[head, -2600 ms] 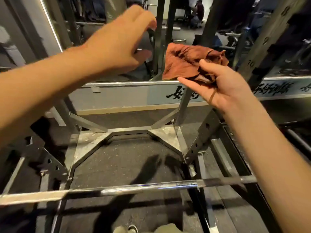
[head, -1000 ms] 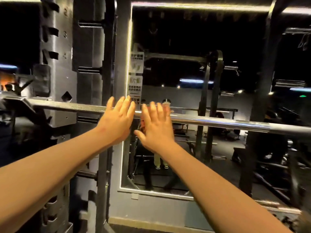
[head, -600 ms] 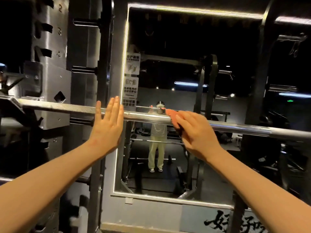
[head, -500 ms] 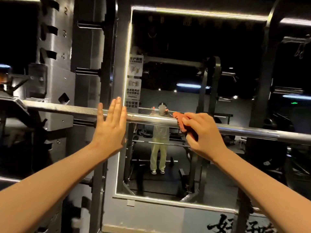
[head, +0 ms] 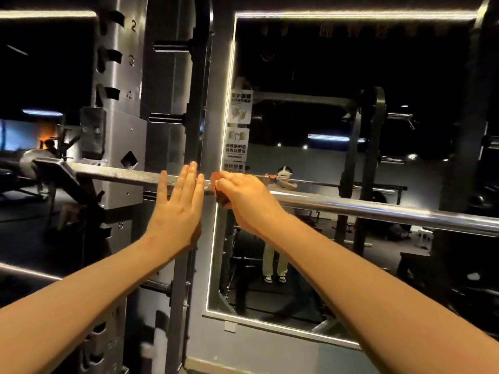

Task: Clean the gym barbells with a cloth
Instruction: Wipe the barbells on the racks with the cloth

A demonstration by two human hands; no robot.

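The barbell crossed mid-frame, seated on the rack upright at left. The left hand was flat, fingers straight, over it. The right hand grasped the cloth on it at centre. A light-edged mirror stood behind.

On my feed the left hand is flat, fingers straight and pointing up, laid across the barbell. Just to its right, nearly touching it, the right hand curls over the bar, wrapped round the cloth (only a dark reddish scrap shows under the fingers). Left of the left hand the bar runs to a hook on the numbered rack upright. Right of the right hand it stretches away bare and shiny. Behind both hands hangs a mirror with lit edges, and notice stickers sit just above the right hand.
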